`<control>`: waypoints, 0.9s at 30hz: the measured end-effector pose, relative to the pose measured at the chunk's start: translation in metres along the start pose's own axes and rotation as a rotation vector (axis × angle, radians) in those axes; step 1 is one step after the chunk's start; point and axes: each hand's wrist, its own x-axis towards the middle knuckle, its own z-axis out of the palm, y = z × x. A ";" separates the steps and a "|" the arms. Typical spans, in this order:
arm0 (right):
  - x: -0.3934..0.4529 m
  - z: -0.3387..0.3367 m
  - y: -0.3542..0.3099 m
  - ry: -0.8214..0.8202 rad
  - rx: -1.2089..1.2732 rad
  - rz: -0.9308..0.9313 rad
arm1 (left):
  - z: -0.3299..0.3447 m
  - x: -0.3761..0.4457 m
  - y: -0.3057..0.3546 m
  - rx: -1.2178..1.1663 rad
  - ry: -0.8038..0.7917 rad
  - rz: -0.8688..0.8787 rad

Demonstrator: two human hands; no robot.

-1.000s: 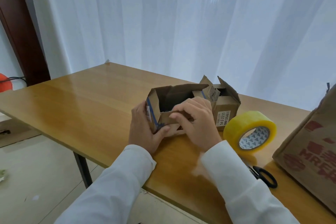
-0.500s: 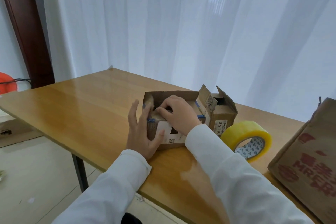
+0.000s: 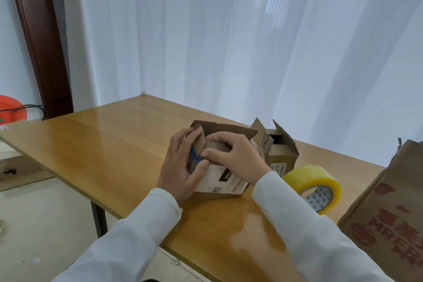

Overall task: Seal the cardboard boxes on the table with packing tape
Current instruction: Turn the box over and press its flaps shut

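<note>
A: Small cardboard box (image 3: pixel 219 181), near table (image 3: pixel 114 144) edge, flaps up. Handling?
B: Looks light, thin, creasable; hold the side walls, fold at the flap creases.
A: Grips?
B: Left hand (image 3: pixel 180 167) clasps the left wall, thumb in front. Right hand (image 3: pixel 238 158) curls over a flap, pressing down. Tape roll (image 3: pixel 313 187) just right, untouched.

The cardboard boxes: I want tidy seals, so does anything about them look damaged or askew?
Yes. The second small box, behind the right hand, has ragged, torn flaps standing open. The near box, held by both hands, left hand, has its far flap up and blue tape remnants at its left corner.
</note>
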 end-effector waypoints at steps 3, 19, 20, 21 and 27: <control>0.009 -0.007 -0.010 -0.102 -0.021 0.047 | -0.007 0.003 -0.002 -0.017 -0.050 -0.041; 0.012 0.026 0.011 0.013 -0.312 0.064 | -0.013 -0.023 -0.016 -0.036 -0.045 -0.055; 0.013 0.025 0.010 -0.009 -0.305 0.072 | -0.011 -0.022 -0.011 -0.059 0.008 -0.063; 0.014 0.024 0.008 -0.011 -0.289 0.074 | -0.010 -0.018 -0.005 -0.059 0.029 -0.078; 0.007 -0.029 0.002 0.183 -0.065 0.087 | -0.024 0.034 0.006 0.462 -0.517 -0.074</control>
